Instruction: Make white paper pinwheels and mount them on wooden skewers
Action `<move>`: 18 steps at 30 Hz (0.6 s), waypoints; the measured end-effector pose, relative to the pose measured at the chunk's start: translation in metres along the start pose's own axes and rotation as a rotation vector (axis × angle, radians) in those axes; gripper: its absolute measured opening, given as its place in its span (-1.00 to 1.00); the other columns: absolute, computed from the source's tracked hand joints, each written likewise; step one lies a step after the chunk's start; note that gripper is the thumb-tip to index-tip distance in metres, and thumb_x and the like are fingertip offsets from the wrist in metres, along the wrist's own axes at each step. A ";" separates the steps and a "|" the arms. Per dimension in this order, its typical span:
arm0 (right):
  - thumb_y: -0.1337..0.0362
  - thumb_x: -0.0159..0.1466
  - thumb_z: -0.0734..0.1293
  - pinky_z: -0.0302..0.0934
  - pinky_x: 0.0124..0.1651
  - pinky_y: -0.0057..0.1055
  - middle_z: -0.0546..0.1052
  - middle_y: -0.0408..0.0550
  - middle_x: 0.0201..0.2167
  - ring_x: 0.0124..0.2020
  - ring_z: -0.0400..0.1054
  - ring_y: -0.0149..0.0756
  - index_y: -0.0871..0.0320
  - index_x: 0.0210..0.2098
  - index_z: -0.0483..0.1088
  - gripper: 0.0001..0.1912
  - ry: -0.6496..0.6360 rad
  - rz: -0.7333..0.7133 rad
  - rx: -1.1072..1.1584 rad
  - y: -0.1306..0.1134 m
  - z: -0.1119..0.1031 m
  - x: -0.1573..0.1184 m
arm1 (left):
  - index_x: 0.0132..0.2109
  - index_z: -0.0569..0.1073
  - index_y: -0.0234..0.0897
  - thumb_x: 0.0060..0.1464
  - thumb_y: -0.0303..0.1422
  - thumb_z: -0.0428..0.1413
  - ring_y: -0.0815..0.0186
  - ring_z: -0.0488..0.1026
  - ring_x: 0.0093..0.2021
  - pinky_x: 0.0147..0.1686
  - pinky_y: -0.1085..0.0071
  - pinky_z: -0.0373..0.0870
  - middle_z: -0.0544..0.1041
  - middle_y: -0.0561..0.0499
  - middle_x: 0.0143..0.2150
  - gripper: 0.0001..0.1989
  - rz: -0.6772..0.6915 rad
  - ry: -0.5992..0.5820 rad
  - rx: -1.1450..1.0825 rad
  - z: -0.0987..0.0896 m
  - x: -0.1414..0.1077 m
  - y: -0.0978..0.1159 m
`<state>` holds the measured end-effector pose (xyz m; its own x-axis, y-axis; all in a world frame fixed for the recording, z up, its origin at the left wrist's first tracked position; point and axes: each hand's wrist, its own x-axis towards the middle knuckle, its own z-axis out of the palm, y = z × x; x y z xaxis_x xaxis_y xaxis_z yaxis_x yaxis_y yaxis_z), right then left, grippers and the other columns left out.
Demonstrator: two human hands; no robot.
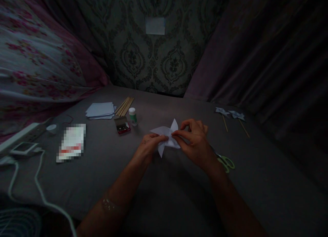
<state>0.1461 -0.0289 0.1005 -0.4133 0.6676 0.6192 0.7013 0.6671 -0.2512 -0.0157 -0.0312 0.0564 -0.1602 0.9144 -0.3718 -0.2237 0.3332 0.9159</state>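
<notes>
A white paper pinwheel is held in front of the person, over the middle of the grey surface. The left hand is closed on one side, its thumb pressed near the centre, probably to keep the folds from springing loose. The right hand has thumb and forefinger pinched at the centre, the other fingers curled; in this dim light I can't tell whether they also hold something small.

Left of the hands, a bottle stands upright just beside an open box of small metal pieces, seemingly within easy reach. Behind them lie a bundle of sticks and a stack of paper. Scissors lie partly behind the right forearm; two pinwheels on sticks lie farther right, well apart from the work. The far edge meets the wall, leaving sideways room between bottle and scissors.
</notes>
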 end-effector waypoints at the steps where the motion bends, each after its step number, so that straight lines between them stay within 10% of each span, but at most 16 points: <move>1: 0.26 0.22 0.36 0.04 -0.11 -0.19 0.42 -0.07 -0.28 -0.22 0.23 -0.22 0.03 -0.34 0.53 -0.92 -0.005 -0.006 -0.009 -0.002 0.000 0.000 | -0.59 0.45 -0.27 -0.28 -0.37 0.27 0.39 0.30 -0.61 -0.58 0.41 0.16 0.41 0.04 -0.61 -0.86 0.005 0.006 -0.002 0.000 0.000 0.000; 18: 0.28 0.27 0.31 -0.03 -0.09 -0.23 0.41 -0.08 -0.33 -0.23 0.24 -0.25 0.10 -0.30 0.51 -0.88 -0.067 -0.032 -0.046 -0.003 0.007 -0.002 | -0.54 0.51 -0.29 -0.27 -0.39 0.30 0.37 0.35 -0.59 -0.57 0.41 0.21 0.49 0.01 -0.56 -0.89 0.057 -0.054 -0.127 -0.001 0.002 -0.005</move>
<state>0.1406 -0.0298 0.0947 -0.4732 0.6679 0.5745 0.7123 0.6738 -0.1966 -0.0164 -0.0309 0.0507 -0.1252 0.9432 -0.3077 -0.3362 0.2514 0.9076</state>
